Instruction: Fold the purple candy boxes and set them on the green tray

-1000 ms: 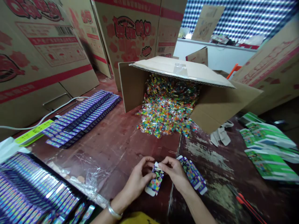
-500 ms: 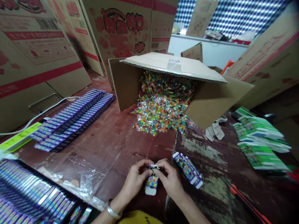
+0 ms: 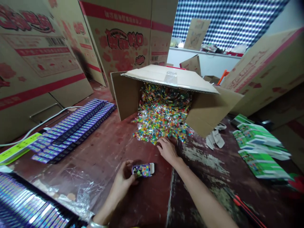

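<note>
My left hand [image 3: 125,177] grips a small purple printed box [image 3: 142,170] between thumb and fingers. The box lies sideways just above the table, its white end flap standing out on the right. Further forward, my right hand [image 3: 168,150] reaches the front edge of a heap of small clear packets of colourful candy [image 3: 159,122]. Its fingers are stretched out and somewhat apart, with the tips at the packets; no packet shows in them. The heap spills out of a cardboard carton [image 3: 209,115] lying on its side.
Rows of purple boxes [image 3: 71,129] stand at left, with more in a tray [image 3: 30,202] nearer me. A yellow-green power strip [image 3: 20,147] lies beyond them. At right are green packages [image 3: 263,163], a white cloth [image 3: 215,139] and a red-handled tool [image 3: 244,205]. Large cartons [image 3: 123,44] stand behind.
My hands have parted: the right has let go of the small box and moved forward to the candy packets. The left has turned the box sideways. Flattened boxes at right no longer show.
</note>
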Motion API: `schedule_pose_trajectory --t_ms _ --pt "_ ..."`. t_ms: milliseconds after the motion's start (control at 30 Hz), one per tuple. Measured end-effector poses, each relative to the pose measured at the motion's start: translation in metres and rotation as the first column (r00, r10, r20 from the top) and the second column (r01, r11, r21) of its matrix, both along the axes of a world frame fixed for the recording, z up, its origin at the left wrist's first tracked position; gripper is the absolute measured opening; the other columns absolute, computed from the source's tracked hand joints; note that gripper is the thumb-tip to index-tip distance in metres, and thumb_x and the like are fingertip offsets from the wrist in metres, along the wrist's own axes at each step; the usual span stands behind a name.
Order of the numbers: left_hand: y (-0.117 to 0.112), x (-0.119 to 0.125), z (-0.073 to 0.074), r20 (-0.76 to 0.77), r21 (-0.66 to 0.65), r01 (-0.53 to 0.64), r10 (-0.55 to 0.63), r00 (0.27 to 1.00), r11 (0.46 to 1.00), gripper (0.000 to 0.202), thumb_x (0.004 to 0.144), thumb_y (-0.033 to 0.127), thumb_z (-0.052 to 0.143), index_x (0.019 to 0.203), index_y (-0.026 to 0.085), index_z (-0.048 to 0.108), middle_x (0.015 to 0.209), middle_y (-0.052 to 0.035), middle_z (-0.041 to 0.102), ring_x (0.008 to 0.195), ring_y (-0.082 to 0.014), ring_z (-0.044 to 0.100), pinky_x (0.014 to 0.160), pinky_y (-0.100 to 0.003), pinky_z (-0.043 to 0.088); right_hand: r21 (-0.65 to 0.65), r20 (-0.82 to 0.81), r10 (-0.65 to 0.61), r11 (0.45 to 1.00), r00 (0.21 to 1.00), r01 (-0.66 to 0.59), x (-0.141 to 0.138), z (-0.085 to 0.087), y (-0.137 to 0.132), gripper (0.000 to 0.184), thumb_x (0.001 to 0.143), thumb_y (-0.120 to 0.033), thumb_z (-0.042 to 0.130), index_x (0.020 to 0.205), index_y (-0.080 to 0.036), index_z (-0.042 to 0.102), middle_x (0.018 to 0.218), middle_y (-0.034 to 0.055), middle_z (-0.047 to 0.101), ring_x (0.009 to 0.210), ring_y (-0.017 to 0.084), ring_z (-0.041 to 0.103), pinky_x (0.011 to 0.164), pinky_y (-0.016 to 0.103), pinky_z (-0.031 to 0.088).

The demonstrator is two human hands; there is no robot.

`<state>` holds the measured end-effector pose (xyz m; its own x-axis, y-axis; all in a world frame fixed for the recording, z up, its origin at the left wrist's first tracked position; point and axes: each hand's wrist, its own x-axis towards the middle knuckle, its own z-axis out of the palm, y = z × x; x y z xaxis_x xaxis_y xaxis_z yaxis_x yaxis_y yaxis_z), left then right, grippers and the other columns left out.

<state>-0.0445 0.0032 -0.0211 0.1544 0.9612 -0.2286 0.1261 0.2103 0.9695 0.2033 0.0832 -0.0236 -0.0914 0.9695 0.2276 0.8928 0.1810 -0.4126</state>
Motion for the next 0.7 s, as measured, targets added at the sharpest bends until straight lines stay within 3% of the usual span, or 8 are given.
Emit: schedule_pose_trajectory --t_ms 133,200,300,467,567,600,633,700 --pt "-0.003 -0.013 -0.003 -0.38 0.139 0.236 -0.168 0.91 0.962 0.05 0.065 0.011 0.055 0.114 0.019 0.058 0.114 -0.0096 0.063 0.106 -0.0261 0.058 0.096 -0.038 0.043 -0.001 0.135 0.029 1.0 0.99 -0.029 -0.022 -0.005 0.015 0.022 0.084 -0.029 0.061 0.104 -0.02 0.06 0.106 0.0102 0.063 0.106 0.026 0.054 0.085 0.035 0.045" --pt "-0.005 -0.015 -0.002 -0.519 0.135 0.316 -0.205 0.83 0.939 0.047 0.069 0.011 0.053 0.115 0.021 0.061 0.116 -0.0093 0.063 0.106 -0.0262 0.059 0.096 -0.036 0.042 -0.001 0.188 0.026 1.0 0.982 -0.026 -0.026 -0.007 0.017 0.022 0.085 -0.032 0.06 0.103 -0.019 0.06 0.105 0.0116 0.063 0.105 0.027 0.053 0.082 0.036 0.046" --pt "-0.009 -0.013 0.005 -0.581 0.11 0.344 -0.22 0.784 0.933 0.04 0.079 0.023 0.054 0.118 0.025 0.061 0.116 -0.0085 0.066 0.101 -0.0279 0.063 0.088 -0.034 0.045 0.015 0.245 0.05 0.998 0.968 -0.056 -0.027 -0.01 0.017 0.024 0.086 -0.034 0.058 0.106 -0.022 0.06 0.108 0.0114 0.061 0.103 0.026 0.054 0.08 0.035 0.046" --pt "-0.022 -0.002 0.017 -0.492 0.129 0.242 -0.15 0.858 0.962 0.035 0.077 0.026 0.059 0.112 0.026 0.063 0.1 -0.0072 0.072 0.091 -0.0276 0.066 0.082 -0.032 0.045 0.066 0.284 0.176 0.977 0.942 -0.203 -0.026 -0.008 0.019 0.022 0.092 -0.026 0.044 0.097 -0.021 0.065 0.098 0.0132 0.062 0.091 0.025 0.056 0.077 0.035 0.045" --pt "-0.03 0.002 0.013 -0.449 0.128 0.15 -0.078 0.89 0.98 0.038 0.078 0.03 0.059 0.115 0.023 0.058 0.101 -0.0088 0.071 0.09 -0.0269 0.066 0.08 -0.032 0.046 0.117 0.258 0.268 0.945 0.928 -0.305 -0.025 -0.008 0.023 0.03 0.093 -0.03 0.039 0.088 -0.019 0.066 0.094 0.0134 0.065 0.091 0.026 0.057 0.08 0.038 0.045" --pt "-0.033 0.002 0.009 -0.454 0.111 0.106 -0.044 0.89 0.988 0.038 0.079 0.032 0.057 0.116 0.022 0.056 0.1 -0.0101 0.07 0.089 -0.0272 0.065 0.079 -0.033 0.047 0.213 0.209 0.277 0.923 0.938 -0.32 -0.024 -0.008 0.022 0.028 0.092 -0.033 0.041 0.088 -0.019 0.066 0.095 0.0115 0.066 0.091 0.026 0.059 0.082 0.038 0.045" --pt "-0.036 0.003 0.005 -0.465 0.085 0.063 -0.016 0.885 0.994 0.038 0.08 0.034 0.056 0.115 0.02 0.055 0.099 -0.0113 0.07 0.087 -0.0278 0.065 0.076 -0.034 0.047 0.294 0.141 0.27 0.907 0.952 -0.301 -0.022 -0.008 0.02 0.027 0.091 -0.036 0.043 0.09 -0.02 0.065 0.094 0.0098 0.068 0.089 0.024 0.061 0.083 0.037 0.046" --pt "-0.04 0.003 -0.003 -0.473 0.037 -0.005 0.022 0.881 0.999 0.037 0.081 0.038 0.054 0.113 0.019 0.054 0.094 -0.0124 0.069 0.083 -0.0285 0.065 0.071 -0.035 0.048 0.312 0.011 0.172 0.935 0.985 -0.166 -0.017 -0.009 0.011 0.027 0.087 -0.042 0.049 0.092 -0.022 0.065 0.082 0.0064 0.069 0.071 0.021 0.064 0.065 0.031 0.049"
